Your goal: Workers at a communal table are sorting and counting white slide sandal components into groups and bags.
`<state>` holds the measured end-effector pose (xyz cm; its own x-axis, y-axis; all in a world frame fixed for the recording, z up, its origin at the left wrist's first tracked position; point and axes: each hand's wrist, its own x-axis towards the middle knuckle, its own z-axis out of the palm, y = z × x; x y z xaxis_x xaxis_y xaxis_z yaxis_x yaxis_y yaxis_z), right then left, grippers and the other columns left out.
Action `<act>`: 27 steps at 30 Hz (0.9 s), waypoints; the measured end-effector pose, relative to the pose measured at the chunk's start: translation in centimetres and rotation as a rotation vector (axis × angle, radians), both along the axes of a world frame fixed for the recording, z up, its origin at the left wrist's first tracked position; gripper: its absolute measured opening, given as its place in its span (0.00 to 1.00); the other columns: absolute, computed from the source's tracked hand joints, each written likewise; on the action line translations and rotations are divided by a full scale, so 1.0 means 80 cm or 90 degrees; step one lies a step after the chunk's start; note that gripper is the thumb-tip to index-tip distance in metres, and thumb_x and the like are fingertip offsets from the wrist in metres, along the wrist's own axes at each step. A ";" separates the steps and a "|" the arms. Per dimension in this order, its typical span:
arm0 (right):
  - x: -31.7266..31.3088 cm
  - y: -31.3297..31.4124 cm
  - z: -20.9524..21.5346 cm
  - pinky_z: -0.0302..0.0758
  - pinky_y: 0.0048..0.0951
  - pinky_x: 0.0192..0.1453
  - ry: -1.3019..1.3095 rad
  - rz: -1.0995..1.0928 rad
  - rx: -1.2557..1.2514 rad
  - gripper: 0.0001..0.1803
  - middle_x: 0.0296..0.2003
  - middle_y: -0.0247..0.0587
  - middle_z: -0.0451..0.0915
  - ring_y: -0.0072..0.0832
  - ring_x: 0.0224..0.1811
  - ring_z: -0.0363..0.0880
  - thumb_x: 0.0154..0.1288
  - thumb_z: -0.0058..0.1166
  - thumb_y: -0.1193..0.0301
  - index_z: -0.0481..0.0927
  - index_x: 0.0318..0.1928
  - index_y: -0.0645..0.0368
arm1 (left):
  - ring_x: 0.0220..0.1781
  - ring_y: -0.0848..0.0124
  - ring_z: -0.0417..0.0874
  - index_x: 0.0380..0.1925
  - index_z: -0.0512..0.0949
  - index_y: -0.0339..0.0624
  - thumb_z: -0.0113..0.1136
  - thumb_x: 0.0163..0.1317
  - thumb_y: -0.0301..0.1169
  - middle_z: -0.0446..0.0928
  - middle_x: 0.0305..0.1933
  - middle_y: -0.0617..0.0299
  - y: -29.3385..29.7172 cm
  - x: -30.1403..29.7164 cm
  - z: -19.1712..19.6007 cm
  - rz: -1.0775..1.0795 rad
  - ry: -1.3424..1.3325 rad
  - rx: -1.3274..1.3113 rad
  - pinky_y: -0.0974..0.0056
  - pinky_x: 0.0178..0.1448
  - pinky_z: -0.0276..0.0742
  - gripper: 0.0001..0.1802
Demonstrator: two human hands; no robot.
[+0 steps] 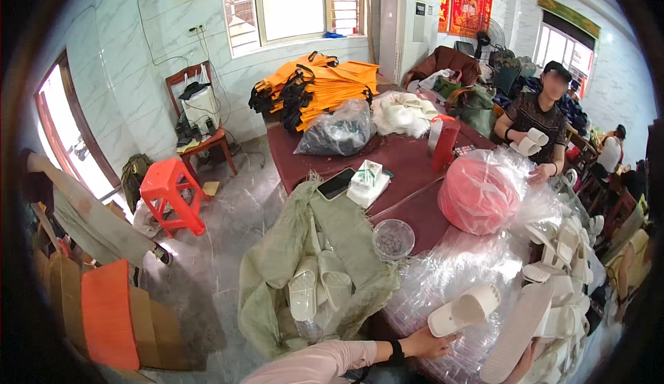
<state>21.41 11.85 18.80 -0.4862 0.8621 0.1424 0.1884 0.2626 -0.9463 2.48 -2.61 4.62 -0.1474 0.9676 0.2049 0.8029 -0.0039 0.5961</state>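
Note:
My left hand (427, 344), in a pink sleeve with a black wristband, is closed at the heel end of a cream slide sandal (465, 310). The sandal's strap end points away to the right, above a heap of clear plastic bags (443, 273). To its right, my right hand (531, 362) grips the edge of another cream slide sandal (517, 334), whose patterned sole faces me; that hand is mostly hidden behind it. More cream sandals (564, 318) are piled along the right. On the left, an open green woven sack (266, 266) holds several sandals, some in clear plastic.
A dark red table (415, 197) carries a pink bundle (477, 194) in plastic, a clear round tub (393, 239), a phone (336, 184), tissues (370, 183) and orange bags (325, 86). Across it, a person (543, 117) holds sandals. A red stool (173, 190) stands left.

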 end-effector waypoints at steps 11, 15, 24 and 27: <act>-0.064 -0.051 0.045 0.47 0.39 0.73 0.061 0.064 0.003 0.35 0.67 0.50 0.56 0.47 0.69 0.52 0.62 0.54 0.68 0.56 0.68 0.53 | 0.72 0.49 0.51 0.61 0.64 0.46 0.52 0.59 0.43 0.56 0.68 0.45 -0.002 -0.006 -0.003 -0.001 0.053 0.110 0.41 0.73 0.42 0.31; -0.073 -0.063 0.050 0.47 0.38 0.73 0.104 0.061 0.004 0.34 0.68 0.50 0.55 0.44 0.70 0.51 0.62 0.52 0.70 0.56 0.68 0.56 | 0.72 0.50 0.51 0.61 0.66 0.45 0.54 0.58 0.45 0.56 0.69 0.47 -0.004 -0.006 0.021 0.028 0.051 0.076 0.39 0.73 0.35 0.31; -0.093 -0.074 0.039 0.46 0.35 0.73 0.210 0.054 0.009 0.33 0.69 0.49 0.52 0.38 0.71 0.48 0.64 0.48 0.73 0.53 0.68 0.63 | 0.74 0.50 0.47 0.62 0.65 0.47 0.51 0.59 0.46 0.51 0.71 0.45 -0.002 -0.003 0.018 0.033 0.156 0.047 0.40 0.73 0.38 0.31; -0.101 -0.070 0.025 0.46 0.34 0.73 0.245 0.049 0.013 0.33 0.69 0.48 0.51 0.36 0.72 0.47 0.65 0.46 0.75 0.53 0.68 0.65 | 0.74 0.50 0.47 0.62 0.64 0.47 0.51 0.60 0.45 0.51 0.71 0.46 -0.006 -0.005 0.020 0.037 0.151 0.011 0.39 0.72 0.38 0.31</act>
